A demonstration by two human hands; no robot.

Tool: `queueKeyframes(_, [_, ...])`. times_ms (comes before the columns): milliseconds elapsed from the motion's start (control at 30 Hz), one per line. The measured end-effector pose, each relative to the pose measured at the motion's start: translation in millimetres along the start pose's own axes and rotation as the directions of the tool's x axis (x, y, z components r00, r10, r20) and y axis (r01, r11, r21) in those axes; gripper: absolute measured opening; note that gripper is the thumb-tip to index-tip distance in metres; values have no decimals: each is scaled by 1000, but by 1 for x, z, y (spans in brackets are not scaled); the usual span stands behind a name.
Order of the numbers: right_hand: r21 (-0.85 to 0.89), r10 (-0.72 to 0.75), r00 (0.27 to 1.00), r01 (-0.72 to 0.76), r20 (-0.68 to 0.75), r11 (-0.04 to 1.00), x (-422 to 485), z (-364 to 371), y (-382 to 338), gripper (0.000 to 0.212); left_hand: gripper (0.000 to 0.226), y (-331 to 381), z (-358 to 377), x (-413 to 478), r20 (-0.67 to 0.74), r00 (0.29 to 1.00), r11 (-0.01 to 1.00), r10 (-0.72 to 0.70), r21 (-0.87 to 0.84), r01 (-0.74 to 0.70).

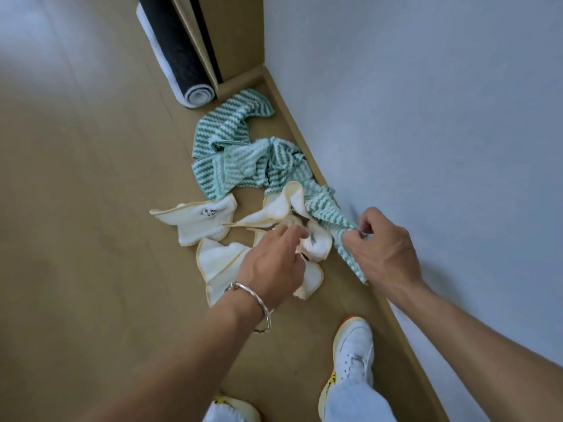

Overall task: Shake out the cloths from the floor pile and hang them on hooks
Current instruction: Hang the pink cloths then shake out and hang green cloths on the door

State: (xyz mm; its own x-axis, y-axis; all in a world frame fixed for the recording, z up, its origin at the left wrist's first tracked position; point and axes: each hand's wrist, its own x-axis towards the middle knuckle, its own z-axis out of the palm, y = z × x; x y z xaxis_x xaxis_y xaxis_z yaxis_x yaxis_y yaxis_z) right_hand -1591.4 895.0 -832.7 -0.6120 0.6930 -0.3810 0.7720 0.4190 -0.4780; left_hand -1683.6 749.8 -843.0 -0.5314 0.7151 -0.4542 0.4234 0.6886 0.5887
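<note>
Down at nine o'clock the pale wooden plank floor (76, 178) lies smooth, and the floor pile begins just right of it: a flat cream-white terry cloth with yellow piping (195, 222) and a small dark printed mark, with a second cream cloth (219, 260) at six o'clock from it, partly under the left wrist. The left hand (271, 266), wearing a silver bangle (259, 300), reaches over that cloth with fingers bent down onto a bunched cream cloth (315, 245); whether its grip has closed on the fabric I cannot tell. At twelve o'clock from the hand two green-and-white zigzag-striped knitted cloths (231, 129) lie crumpled and twisted together against the wooden skirting board (292, 123), with a rolled dark mat (179, 56) with white backing beyond them. A third striped cloth (326, 208) trails from the heap to the right hand (384, 254), whose grip pinches it near an edge, a loose tail hanging below the hand. All these cloths look light, limp and plush, not slippery or fragile; they will likely sag and drag their neighbours, so a corner or hem seems the best hold for shaking them open. At three o'clock stands the plain white wall (426, 117).
</note>
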Motion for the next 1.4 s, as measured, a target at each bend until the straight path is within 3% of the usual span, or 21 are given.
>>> queueKeyframes(167, [125, -117, 990, 108, 72, 986, -23, -101, -88, 7, 55, 68, -111, -24, -4, 999, 998, 38, 45, -38])
queueKeyframes(233, [129, -180, 967, 158, 178, 979, -39, -148, -126, 7, 66, 101, -160, -45, 40, 999, 998, 30, 50, -32])
queueKeyframes(333, [107, -267, 877, 244, 401, 964, -76, -226, -192, 11, 75, 155, -229, -88, 99, 993, 996, 69, 52, -74])
queueKeyframes(500, [73, -374, 775, 394, 510, 916, -158, -346, -287, 16, 28, 237, -332, -181, 83, 985, 989, 148, 9, -150])
queueKeyframes(567, [61, -399, 774, 426, 491, 903, -189, -389, -311, 17, 16, 259, -362, -217, 61, 985, 984, 160, 73, -164])
queueKeyframes(767, [-1, -406, 839, 436, 362, 900, -248, -468, -348, 21, 26, 298, -431, -291, -11, 979, 979, 202, 39, -202])
queueKeyframes(1000, [-98, -393, 901, 415, 185, 905, -293, -473, -370, 19, 14, 312, -458, -335, -101, 973, 973, 206, -81, -214])
queueKeyframes(1200, [-106, -390, 918, 396, 74, 912, -321, -463, -379, 15, 32, 312, -468, -344, -150, 953, 939, 264, -184, -289])
queueKeyframes(1300, [-175, -386, 918, 396, 88, 901, -330, -463, -372, 20, 38, 312, -461, -344, -157, 944, 936, 291, -158, -315])
queueKeyframes(1400, [-145, -363, 927, 374, 97, 916, -338, -469, -364, 12, 35, 316, -452, -353, -142, 934, 939, 329, -53, -339])
